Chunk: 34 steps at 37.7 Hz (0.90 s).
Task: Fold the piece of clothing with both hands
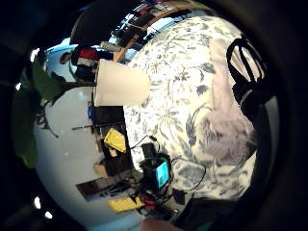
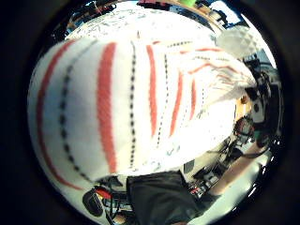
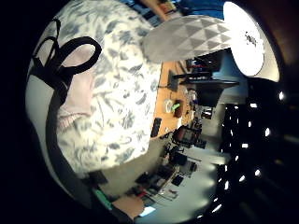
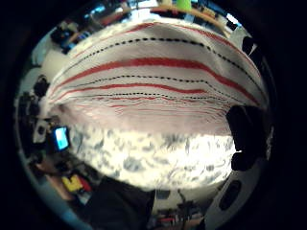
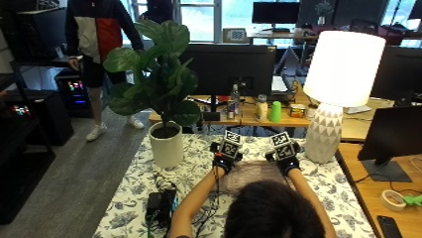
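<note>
White knit garment (image 5: 254, 174) with red stripes and dotted black lines lies on the floral tablecloth (image 5: 141, 186), just beyond the person's head, its far edge running side to side. Left hand (image 5: 223, 159) and right hand (image 5: 285, 159) sit level on that edge; finger positions are hidden.

White knit clothing (image 2: 140, 103) with red stripes and black dotted lines, bunched in folds, lifted close in front of both palms over floral-print tablecloth (image 5: 198, 158); mostly hidden behind head in outside view.
</note>
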### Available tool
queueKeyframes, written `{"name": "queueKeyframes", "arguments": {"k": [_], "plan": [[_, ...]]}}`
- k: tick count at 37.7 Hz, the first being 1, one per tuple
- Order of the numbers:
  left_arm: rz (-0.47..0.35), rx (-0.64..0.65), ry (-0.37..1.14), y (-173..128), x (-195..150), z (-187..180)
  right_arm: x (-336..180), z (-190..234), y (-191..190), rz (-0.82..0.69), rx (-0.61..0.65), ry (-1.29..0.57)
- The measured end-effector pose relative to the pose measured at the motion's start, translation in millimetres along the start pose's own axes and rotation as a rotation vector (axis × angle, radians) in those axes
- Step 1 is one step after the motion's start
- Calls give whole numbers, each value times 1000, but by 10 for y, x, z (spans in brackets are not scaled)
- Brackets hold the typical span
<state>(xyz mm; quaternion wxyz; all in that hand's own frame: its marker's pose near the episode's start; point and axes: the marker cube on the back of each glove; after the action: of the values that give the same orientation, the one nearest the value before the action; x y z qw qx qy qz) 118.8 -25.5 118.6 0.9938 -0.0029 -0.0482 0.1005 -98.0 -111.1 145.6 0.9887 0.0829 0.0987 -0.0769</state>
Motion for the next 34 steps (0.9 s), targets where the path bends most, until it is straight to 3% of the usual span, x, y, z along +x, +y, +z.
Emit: {"name": "queueKeyframes", "arguments": {"k": [2,5,7,12,17,19,24,26,28,30,34], "plan": [[-77,18,19,-140,-40,65,35,120,-133,74,32,46],[-268,-2,-4,-238,-206,160,56,239,-253,124,81,61],[-328,19,15,-277,-279,164,75,311,-313,137,99,74],[-172,178,364,-364,-195,23,78,379,-290,124,95,125],[-141,211,384,-271,-253,-24,259,493,-98,185,-138,215],[-111,172,386,-163,-229,-2,308,626,-199,182,-140,181],[-16,-60,383,252,-102,138,226,527,-205,126,15,8],[52,-142,395,353,-12,243,243,459,21,160,-77,10],[149,-223,449,381,134,380,290,442,324,223,-259,32],[191,-285,479,392,233,512,346,491,507,303,-402,53],[218,-345,548,359,359,743,298,645,528,353,-463,-51]]}}
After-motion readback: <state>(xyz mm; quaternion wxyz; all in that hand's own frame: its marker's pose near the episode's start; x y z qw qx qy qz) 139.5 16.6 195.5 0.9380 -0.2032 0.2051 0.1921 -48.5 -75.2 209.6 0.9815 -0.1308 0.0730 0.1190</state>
